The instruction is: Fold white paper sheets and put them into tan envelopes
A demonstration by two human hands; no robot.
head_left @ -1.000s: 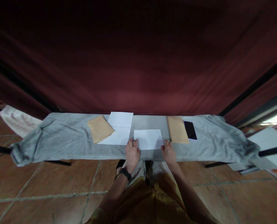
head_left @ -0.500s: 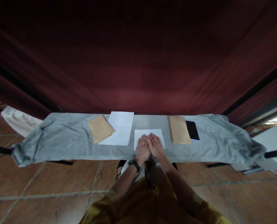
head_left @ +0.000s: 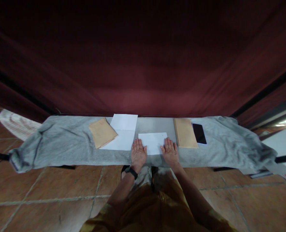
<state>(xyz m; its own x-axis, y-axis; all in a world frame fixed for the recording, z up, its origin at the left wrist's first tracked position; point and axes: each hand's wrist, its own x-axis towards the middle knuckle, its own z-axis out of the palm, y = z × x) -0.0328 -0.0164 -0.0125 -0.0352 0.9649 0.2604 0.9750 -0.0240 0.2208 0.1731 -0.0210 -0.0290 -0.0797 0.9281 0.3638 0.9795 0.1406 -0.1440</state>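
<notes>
The sheet (head_left: 153, 141) lies at frame centre on the cloth (head_left: 68, 145). The left hand (head_left: 138, 154) and right hand (head_left: 170, 152) press its side edges, fingers flat, extended, gripping nothing. Left of centre: paper (head_left: 123, 129), left envelope (head_left: 101, 132). Right of centre: right envelope (head_left: 185, 132), phone (head_left: 199, 133). Envelope contents are not visible.

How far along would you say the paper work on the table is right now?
Seemingly done: the small white sheet lies flat on the grey cloth, about half the size of the larger sheet, so probably folded. In hand: the left hand and right hand press flat at its side edges. Left: the left brown envelope and right brown envelope lie untouched.
</notes>
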